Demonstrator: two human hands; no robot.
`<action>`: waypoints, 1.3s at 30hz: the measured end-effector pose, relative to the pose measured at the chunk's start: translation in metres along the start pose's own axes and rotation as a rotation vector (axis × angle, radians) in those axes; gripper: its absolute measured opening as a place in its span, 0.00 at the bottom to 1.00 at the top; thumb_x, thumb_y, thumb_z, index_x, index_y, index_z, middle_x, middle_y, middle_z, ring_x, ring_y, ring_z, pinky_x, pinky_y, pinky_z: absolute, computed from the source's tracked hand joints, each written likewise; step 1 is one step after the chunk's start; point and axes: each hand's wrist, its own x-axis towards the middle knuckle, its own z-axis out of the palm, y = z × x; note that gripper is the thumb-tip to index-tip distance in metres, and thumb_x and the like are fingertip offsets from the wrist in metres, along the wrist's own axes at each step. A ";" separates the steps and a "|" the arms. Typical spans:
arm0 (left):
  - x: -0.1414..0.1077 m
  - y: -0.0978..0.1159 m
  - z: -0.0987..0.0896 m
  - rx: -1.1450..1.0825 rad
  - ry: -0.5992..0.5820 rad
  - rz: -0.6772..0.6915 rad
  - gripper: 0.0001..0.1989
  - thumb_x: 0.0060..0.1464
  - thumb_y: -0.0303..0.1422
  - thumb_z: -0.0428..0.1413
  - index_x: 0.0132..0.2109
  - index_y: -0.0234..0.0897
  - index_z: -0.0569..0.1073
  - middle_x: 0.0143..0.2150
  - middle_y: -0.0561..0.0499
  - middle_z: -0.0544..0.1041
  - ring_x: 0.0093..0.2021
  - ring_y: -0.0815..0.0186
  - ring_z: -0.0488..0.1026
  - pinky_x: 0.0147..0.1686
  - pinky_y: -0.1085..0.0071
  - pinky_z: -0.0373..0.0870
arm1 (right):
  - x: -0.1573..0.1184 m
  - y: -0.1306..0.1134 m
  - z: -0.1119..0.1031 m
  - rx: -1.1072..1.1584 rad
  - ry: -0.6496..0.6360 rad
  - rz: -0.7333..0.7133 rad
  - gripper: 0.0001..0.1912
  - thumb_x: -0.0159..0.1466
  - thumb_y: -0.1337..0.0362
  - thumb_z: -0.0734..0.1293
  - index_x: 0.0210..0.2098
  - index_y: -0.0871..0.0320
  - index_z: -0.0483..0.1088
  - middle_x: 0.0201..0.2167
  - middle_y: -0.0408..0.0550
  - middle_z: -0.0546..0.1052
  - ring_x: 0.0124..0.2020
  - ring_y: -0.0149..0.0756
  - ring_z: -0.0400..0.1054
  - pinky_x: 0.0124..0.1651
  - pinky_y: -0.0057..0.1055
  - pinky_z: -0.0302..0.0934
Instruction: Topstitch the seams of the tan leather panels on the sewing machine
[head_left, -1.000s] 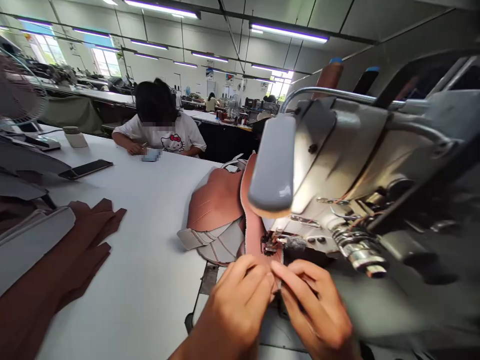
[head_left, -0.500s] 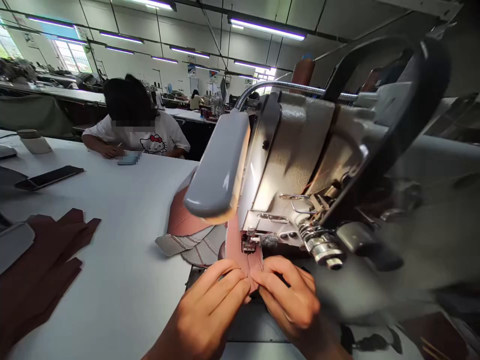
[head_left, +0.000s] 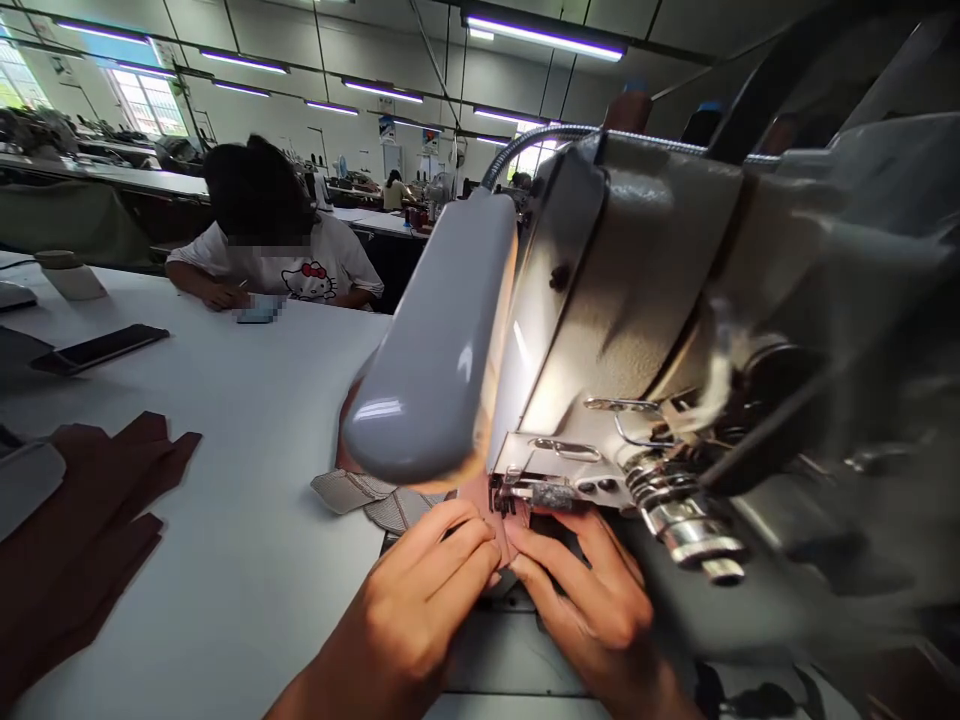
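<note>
Under the presser foot [head_left: 504, 494] of a sewing machine [head_left: 637, 270] lies a pink leather-like piece [head_left: 491, 520]. My left hand [head_left: 420, 590] pinches its near left edge, fingers bent and pressed together. On the other side my right hand [head_left: 589, 580] grips the near right edge, its fingertips close to the foot. A seam line runs along the piece between the two hands. Behind my left hand, joined-looking grey fabric [head_left: 349, 490] with stitch lines spreads on the table, partly covered by the lamp head.
A grey lamp head [head_left: 435, 340] hangs just left of the needle area. Brown cut pieces [head_left: 105, 510] lie at the left of the white table [head_left: 247, 480], with a phone [head_left: 105, 348] and a cup [head_left: 71, 275] behind. A person [head_left: 277, 240] sits across the table.
The machine and lamp appear larger and nearer as the view shifts. Less of the pink piece shows in front of the foot, and both hands are closer to it, still gripping.
</note>
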 end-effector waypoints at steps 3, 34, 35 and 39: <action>0.000 -0.005 -0.001 -0.022 -0.028 -0.012 0.12 0.53 0.16 0.49 0.44 0.27 0.70 0.39 0.43 0.75 0.45 0.61 0.68 0.45 0.66 0.72 | -0.002 0.001 0.001 0.086 0.001 0.042 0.09 0.54 0.76 0.68 0.35 0.64 0.73 0.32 0.50 0.77 0.37 0.33 0.71 0.45 0.29 0.65; 0.009 -0.029 0.001 0.043 -0.123 -0.170 0.12 0.54 0.23 0.49 0.41 0.36 0.74 0.45 0.47 0.76 0.45 0.61 0.72 0.50 0.60 0.68 | -0.008 0.021 0.008 -0.175 -0.244 0.108 0.20 0.58 0.51 0.63 0.38 0.63 0.69 0.30 0.57 0.77 0.31 0.47 0.71 0.32 0.43 0.69; 0.009 -0.029 0.001 0.030 -0.136 -0.174 0.13 0.55 0.22 0.48 0.43 0.36 0.73 0.46 0.47 0.76 0.45 0.62 0.73 0.50 0.62 0.69 | -0.008 0.020 0.008 -0.175 -0.243 0.102 0.20 0.58 0.51 0.62 0.38 0.63 0.69 0.31 0.57 0.77 0.32 0.47 0.72 0.32 0.43 0.69; 0.011 -0.028 0.000 0.012 -0.157 -0.178 0.19 0.55 0.22 0.48 0.52 0.36 0.69 0.45 0.47 0.76 0.42 0.64 0.74 0.44 0.68 0.72 | -0.008 0.021 0.008 -0.188 -0.238 0.094 0.21 0.58 0.51 0.62 0.38 0.64 0.69 0.31 0.58 0.77 0.32 0.48 0.72 0.33 0.44 0.70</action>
